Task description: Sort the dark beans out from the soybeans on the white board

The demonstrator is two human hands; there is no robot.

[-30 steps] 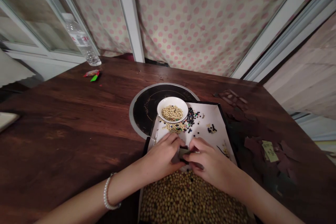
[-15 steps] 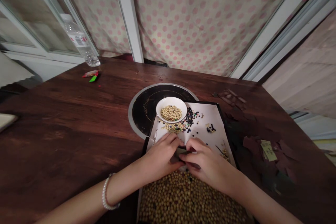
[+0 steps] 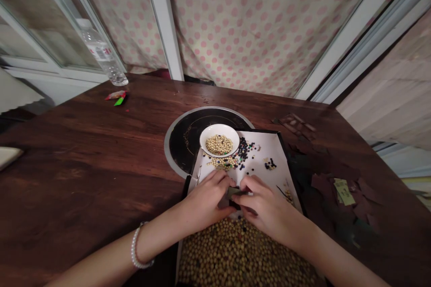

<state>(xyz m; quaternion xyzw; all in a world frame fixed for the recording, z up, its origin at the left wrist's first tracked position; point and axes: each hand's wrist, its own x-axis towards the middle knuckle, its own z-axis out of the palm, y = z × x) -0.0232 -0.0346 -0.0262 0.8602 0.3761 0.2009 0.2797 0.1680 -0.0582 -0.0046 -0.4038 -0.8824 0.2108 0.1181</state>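
Over the tray, my left hand (image 3: pixel 210 195) and my right hand (image 3: pixel 261 197) are close together. Their fingers pinch a small dark green flat piece (image 3: pixel 234 193), partly hidden by the fingertips; its exact kind does not show. Below them, a thick layer of small round tan beads or beans (image 3: pixel 242 251) fills the near part of the black-edged white tray (image 3: pixel 269 143). A white bowl (image 3: pixel 219 126), holding pale round ones, stands at the tray's far left corner. Black, pale and a few coloured ones (image 3: pixel 247 150) lie loose beside it.
Dark red and green scraps (image 3: pixel 362 199) with a yellow-green printed slip (image 3: pixel 344 192) lie at right; brown wrapped pieces (image 3: pixel 298 125) sit farther back. A round black hob (image 3: pixel 182 139) is behind the tray. A water bottle (image 3: pixel 106 56) and a small wrapper (image 3: pixel 116 95) stand back left.
My right fingers have shifted slightly and lifted apart a little, so more of the dark green piece shows. My left hand stays nearly in place.
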